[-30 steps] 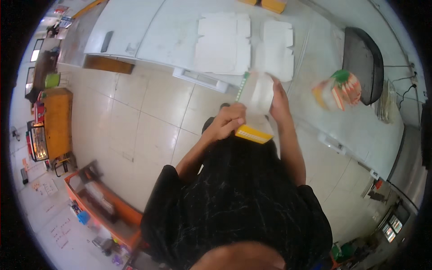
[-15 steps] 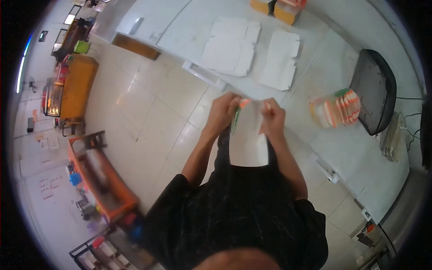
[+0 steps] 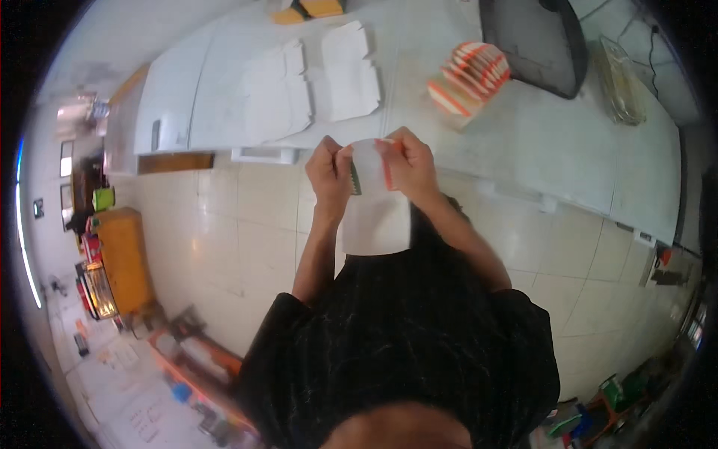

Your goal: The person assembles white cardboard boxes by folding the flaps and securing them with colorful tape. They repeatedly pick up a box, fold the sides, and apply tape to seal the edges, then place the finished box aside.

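Note:
Close to my body, over the near edge of the pale work table (image 3: 419,45), I hold a partly folded cardboard carton (image 3: 378,228). Its inside is plain white, and strips of green and orange print show at its folded sides. My left hand (image 3: 329,170) pinches the upper left corner, fingers closed on the card. At the upper right corner my right hand (image 3: 410,165) grips the orange-edged side in the same way. Flat white carton blanks (image 3: 278,101) lie on the table ahead, with another stack of blanks (image 3: 348,78) to their right.
Farther right stands a nested row of orange-and-white cartons (image 3: 473,78). Beyond it are a dark tray (image 3: 532,45) and a clear plastic-wrapped bundle (image 3: 622,84). Yellow boxes (image 3: 323,9) sit at the table's far edge. An orange cabinet (image 3: 123,254) stands across the tiled floor at left.
My view and body have turned right, so the table now lies straight ahead. The carton stays in both hands; its right side now stands folded up, showing orange.

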Demonstrator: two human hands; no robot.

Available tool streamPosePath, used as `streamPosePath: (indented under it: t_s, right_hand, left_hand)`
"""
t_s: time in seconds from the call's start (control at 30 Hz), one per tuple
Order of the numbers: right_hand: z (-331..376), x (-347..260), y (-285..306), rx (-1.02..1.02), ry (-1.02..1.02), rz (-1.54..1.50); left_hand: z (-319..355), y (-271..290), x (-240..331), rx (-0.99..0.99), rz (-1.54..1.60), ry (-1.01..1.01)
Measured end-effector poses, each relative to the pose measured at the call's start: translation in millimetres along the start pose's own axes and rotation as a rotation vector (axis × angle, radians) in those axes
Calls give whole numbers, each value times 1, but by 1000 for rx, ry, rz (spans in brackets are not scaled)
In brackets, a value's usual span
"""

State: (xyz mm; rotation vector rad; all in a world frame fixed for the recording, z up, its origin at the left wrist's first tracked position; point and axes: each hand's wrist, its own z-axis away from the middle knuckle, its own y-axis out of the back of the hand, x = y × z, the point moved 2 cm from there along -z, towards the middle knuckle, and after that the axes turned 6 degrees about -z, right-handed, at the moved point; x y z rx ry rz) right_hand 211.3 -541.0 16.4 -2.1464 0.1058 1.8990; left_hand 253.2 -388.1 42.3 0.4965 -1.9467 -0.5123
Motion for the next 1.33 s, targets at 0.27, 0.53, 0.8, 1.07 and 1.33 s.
streamPosePath:
  t_s: [0.27,0.53,0.8,1.07,1.33]
  right_hand:
    - [17,-3,47,23,32,29]
    - [15,41,107,105,-69,108]
    - [-52,45,144,195,123,369]
    - [-75,25,162,651,338,543]
    - [-77,32,145,750,539,853]
  left_hand:
    - [-39,-42,11,-117,305,-194]
    - [-83,-150,-59,-603,621,-51]
    - [-81,-240,-86,-698,281,-502]
    - [-86,-241,-73,-889,-6,-652]
    - [-77,-246,-99,-764,95,-559]
